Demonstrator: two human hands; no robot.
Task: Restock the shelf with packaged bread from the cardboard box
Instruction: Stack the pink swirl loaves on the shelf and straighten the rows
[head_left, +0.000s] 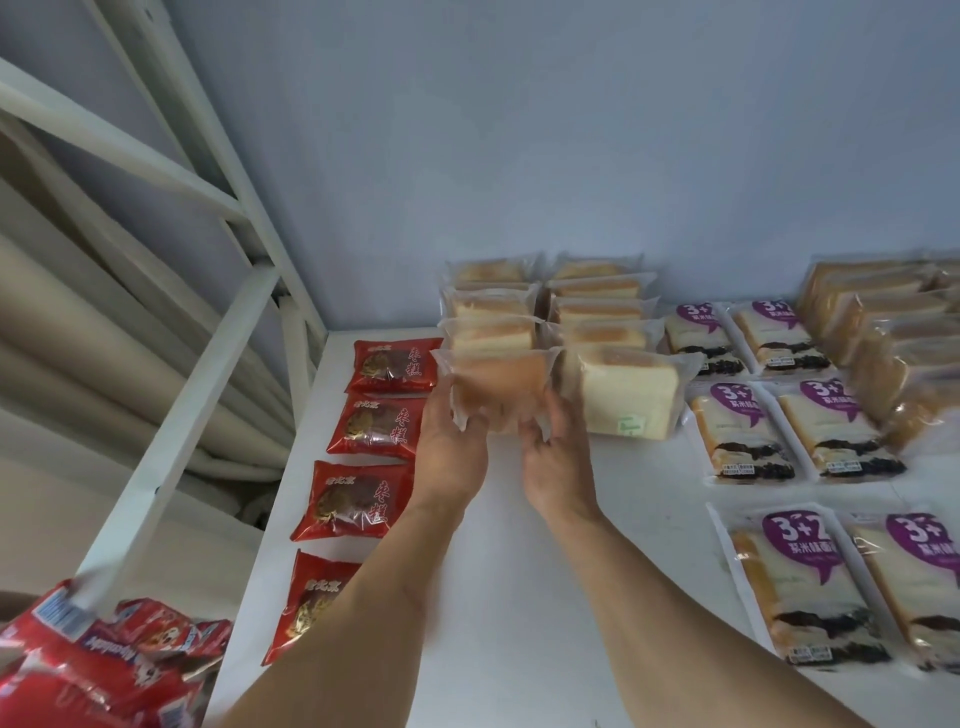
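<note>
A clear-wrapped bread pack (498, 387), blurred by motion, sits gripped between both hands above the white shelf (498, 545), at the front of the left of two rows of like packs. The left hand (451, 447) clasps its left edge with fingers curled underneath; the right hand (556, 457) pinches its right lower corner, fingertips partly lost in the wrapper's folds. Whether the pack touches the shelf cannot be told.

Behind it the rows of plain bread packs (545, 306) run back to the pale wall (519, 130), overlapping so that only their near faces show. Just beside the held pack on the right, a pack of white sliced loaf (626, 395) stands tilted.

To the left, a column of four red cake packets (371, 452) lies flat along the shelf edge; the left forearm covers part of the nearest one. To the right lie purple-labelled sandwich bread packs (810, 431), the outermost cut off by the frame, with further stacked clear packs (883, 322) behind them.

A white metal frame (208, 364) slants across the left side, and red snack bags (104, 665) crowd the lower left corner, their print hard to read.
</note>
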